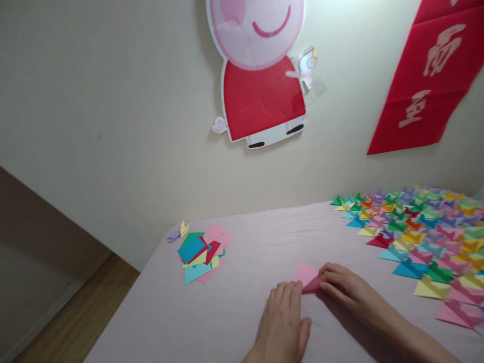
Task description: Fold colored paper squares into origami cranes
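Note:
A small pink sheet of paper [305, 274] lies on the pale pink cloth, its lower edge lifted or folded into a darker strip. My left hand [283, 315] rests palm down with fingers stretched out, the fingertips on the paper's lower left corner. From the right, my right hand [342, 285] pinches the paper's right corner between thumb and fingers. Part of that corner is hidden behind the fingers.
Loose coloured paper squares [194, 252] lie in a heap at the left. Beside them are a yellow folded piece [184, 229] and a purple one [174, 236]. Rows of folded paper cranes [410, 268] cover the right side. A wall [151, 151] stands behind.

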Demonstrator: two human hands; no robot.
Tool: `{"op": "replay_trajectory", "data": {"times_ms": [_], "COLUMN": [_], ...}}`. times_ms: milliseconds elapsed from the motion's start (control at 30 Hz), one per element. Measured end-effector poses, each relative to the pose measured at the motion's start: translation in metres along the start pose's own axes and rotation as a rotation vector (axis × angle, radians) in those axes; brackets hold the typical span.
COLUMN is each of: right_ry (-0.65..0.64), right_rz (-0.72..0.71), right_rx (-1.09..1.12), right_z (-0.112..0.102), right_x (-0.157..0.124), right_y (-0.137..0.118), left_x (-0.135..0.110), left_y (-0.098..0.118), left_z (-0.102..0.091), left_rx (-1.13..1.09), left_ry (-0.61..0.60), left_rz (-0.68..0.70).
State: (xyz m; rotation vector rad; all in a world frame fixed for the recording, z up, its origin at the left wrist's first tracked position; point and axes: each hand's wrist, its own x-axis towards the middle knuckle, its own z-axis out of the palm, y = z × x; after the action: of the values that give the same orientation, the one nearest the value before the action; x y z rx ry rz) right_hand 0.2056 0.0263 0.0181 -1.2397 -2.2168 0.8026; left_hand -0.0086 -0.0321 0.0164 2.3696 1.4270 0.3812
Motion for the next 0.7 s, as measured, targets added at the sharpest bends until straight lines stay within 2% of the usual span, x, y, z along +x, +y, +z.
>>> {"op": "replay_trajectory", "data": {"times_ms": [133,233,433,700], "right_ry": [0.113,0.135,0.154,0.182], "right_rz": [0.166,0.244,0.265,0.294], "right_rx": [-0.005,-0.041,-0.119,-0.169], "right_z": [0.005,0.007,0.009,0.016], "right_x": [0.008,0.018,0.032,0.033], "right_y": [0.0,-0.004,-0.013,-0.009], "left_x": [0.001,0.0,0.002,0.008], "left_y": [0.0,-0.001,-0.001,0.002], "left_z": [0.003,0.007,0.007,0.002], "left_rx": [0.035,0.061,0.078,0.117], "left_ry": [0.003,0.028,0.049,0.041], "left_rz": [-0.003,-0.004,-0.005,0.019]}}
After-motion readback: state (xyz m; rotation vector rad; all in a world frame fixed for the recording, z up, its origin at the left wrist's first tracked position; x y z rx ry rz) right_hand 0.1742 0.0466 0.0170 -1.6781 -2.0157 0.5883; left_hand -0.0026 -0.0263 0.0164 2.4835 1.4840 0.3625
